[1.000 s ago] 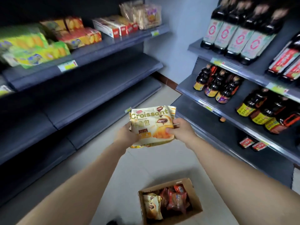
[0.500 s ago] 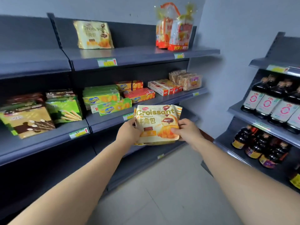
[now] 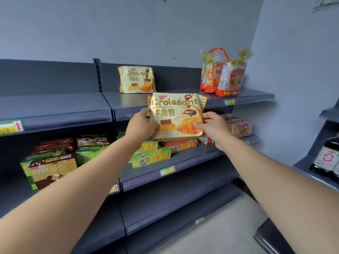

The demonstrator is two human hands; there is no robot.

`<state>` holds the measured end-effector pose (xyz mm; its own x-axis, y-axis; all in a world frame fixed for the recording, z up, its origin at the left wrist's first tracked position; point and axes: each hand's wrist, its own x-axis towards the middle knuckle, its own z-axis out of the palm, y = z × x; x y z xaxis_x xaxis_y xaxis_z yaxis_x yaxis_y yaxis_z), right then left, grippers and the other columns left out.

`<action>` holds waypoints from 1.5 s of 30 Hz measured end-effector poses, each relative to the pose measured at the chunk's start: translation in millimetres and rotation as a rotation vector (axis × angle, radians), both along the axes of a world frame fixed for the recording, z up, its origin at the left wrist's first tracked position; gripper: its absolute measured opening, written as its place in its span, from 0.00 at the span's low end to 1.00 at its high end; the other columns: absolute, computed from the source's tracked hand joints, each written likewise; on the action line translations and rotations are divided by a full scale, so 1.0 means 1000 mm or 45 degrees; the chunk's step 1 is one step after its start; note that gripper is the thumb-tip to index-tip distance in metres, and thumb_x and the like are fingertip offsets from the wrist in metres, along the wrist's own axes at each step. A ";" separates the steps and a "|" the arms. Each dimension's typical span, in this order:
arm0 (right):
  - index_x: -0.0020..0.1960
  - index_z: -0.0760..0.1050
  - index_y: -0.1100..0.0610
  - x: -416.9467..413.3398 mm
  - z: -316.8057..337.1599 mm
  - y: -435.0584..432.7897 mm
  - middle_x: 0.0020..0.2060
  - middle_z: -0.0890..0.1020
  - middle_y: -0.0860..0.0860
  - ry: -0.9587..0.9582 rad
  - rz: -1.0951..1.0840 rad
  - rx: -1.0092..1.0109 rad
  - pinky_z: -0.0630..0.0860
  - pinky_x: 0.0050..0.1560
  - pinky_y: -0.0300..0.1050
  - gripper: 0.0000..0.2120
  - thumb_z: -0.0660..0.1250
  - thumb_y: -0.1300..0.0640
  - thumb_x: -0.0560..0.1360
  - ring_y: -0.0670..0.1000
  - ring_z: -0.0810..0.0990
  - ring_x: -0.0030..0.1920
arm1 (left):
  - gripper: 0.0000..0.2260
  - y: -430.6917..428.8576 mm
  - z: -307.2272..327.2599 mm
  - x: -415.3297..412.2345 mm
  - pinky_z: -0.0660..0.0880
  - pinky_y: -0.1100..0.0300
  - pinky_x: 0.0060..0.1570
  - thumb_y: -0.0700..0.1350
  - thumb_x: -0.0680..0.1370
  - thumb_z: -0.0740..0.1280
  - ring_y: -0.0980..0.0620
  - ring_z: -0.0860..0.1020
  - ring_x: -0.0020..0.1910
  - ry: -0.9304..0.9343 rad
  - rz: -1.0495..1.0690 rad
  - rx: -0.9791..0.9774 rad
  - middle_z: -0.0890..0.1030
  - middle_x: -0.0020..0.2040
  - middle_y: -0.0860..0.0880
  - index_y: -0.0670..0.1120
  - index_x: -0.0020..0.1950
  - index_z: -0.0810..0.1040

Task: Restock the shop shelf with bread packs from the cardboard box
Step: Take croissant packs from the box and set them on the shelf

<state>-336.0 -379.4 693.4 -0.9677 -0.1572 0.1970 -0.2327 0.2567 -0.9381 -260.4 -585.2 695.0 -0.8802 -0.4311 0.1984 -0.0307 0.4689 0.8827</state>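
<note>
Both hands, left hand (image 3: 141,125) and right hand (image 3: 211,128), were closed on the side edges of a croissant pack (image 3: 177,116), held upright just before the top shelf (image 3: 183,104). A second earlier it hung low over the box (now out of view), so the carry was nearly done. Behind it, a matching pack (image 3: 136,79) stood on that shelf, with bare shelf beside it.

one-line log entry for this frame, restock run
phase: carry to shelf | held: croissant pack, upright, label facing camera | left hand + right hand on its sides | target: top shelf | shelved: one matching pack
</note>
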 end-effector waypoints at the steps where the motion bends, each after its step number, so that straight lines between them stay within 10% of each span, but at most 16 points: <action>1: 0.61 0.74 0.58 -0.011 0.008 -0.007 0.57 0.80 0.53 0.036 0.023 -0.009 0.78 0.57 0.52 0.20 0.74 0.61 0.71 0.52 0.80 0.55 | 0.24 -0.006 0.008 -0.008 0.79 0.57 0.38 0.42 0.77 0.65 0.50 0.81 0.47 0.026 0.015 -0.011 0.83 0.51 0.49 0.54 0.73 0.68; 12: 0.62 0.73 0.57 -0.114 0.058 -0.099 0.56 0.81 0.52 0.161 0.232 0.013 0.76 0.44 0.41 0.18 0.71 0.62 0.74 0.51 0.80 0.54 | 0.26 -0.080 0.056 -0.082 0.81 0.44 0.49 0.41 0.78 0.66 0.45 0.83 0.48 0.073 0.230 -0.013 0.83 0.51 0.47 0.52 0.75 0.64; 22: 0.62 0.71 0.55 -0.197 0.059 -0.182 0.56 0.79 0.51 0.165 0.264 0.098 0.75 0.41 0.40 0.17 0.68 0.65 0.75 0.50 0.78 0.53 | 0.19 -0.155 0.064 -0.160 0.81 0.54 0.46 0.39 0.79 0.64 0.50 0.81 0.50 0.013 0.224 0.062 0.80 0.55 0.50 0.50 0.70 0.69; 33: 0.53 0.70 0.50 -0.270 0.047 -0.235 0.49 0.79 0.47 0.176 0.301 0.200 0.78 0.53 0.48 0.13 0.69 0.64 0.75 0.50 0.79 0.53 | 0.14 -0.198 0.060 -0.218 0.80 0.43 0.52 0.39 0.76 0.64 0.46 0.82 0.51 -0.046 0.292 0.028 0.82 0.51 0.49 0.53 0.59 0.72; 45: 0.70 0.70 0.54 -0.306 0.045 -0.258 0.62 0.78 0.51 0.188 0.348 0.281 0.79 0.57 0.52 0.23 0.66 0.65 0.76 0.53 0.77 0.60 | 0.25 -0.205 0.054 -0.245 0.78 0.50 0.55 0.37 0.76 0.67 0.47 0.77 0.56 -0.046 0.345 0.027 0.79 0.59 0.48 0.51 0.70 0.66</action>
<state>-642.1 -637.3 738.8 -0.8480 -0.4598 0.2635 -0.4490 0.3589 -0.8183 -505.8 -789.9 749.3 -0.7387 -0.6554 0.1574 -0.1843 0.4210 0.8881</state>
